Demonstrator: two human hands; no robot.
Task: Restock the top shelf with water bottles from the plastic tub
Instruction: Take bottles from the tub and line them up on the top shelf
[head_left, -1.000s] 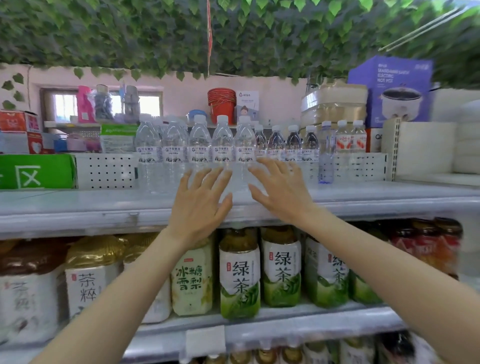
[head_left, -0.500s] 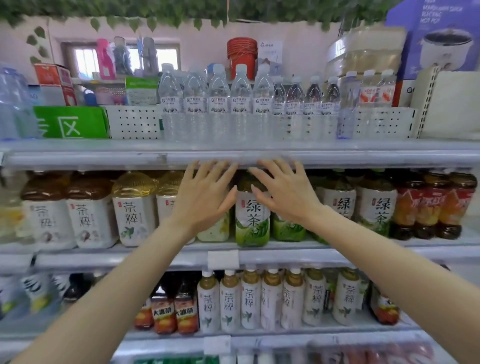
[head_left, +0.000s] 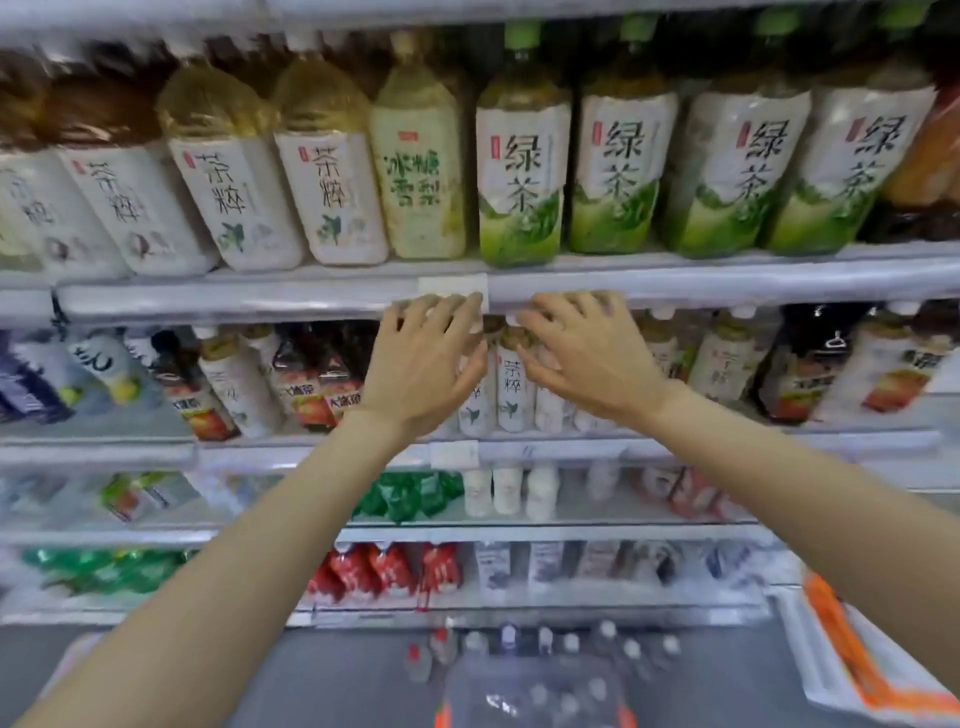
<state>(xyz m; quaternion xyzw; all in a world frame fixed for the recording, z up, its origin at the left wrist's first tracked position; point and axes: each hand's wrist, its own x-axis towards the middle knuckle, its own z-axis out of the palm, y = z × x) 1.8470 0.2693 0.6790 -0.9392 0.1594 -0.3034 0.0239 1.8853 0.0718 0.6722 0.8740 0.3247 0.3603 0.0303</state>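
Here both the left hand (head_left: 423, 371) and right hand (head_left: 587, 358) hover spread and empty before the tea bottles (head_left: 511, 384).

Shelf stock, colours and label patterns

Green tea bottles (head_left: 522, 156): white labels, dark characters, green leaf print at base, green caps; amber tea bottles (head_left: 221, 166): golden liquid, white labels with small sprig motif; pale pear drink bottle (head_left: 418, 156): cream label, green characters; shelf rails (head_left: 727, 280): light grey; red packs (head_left: 387, 569) low down; plastic tub (head_left: 535, 691): clear, orange trim, blurred.
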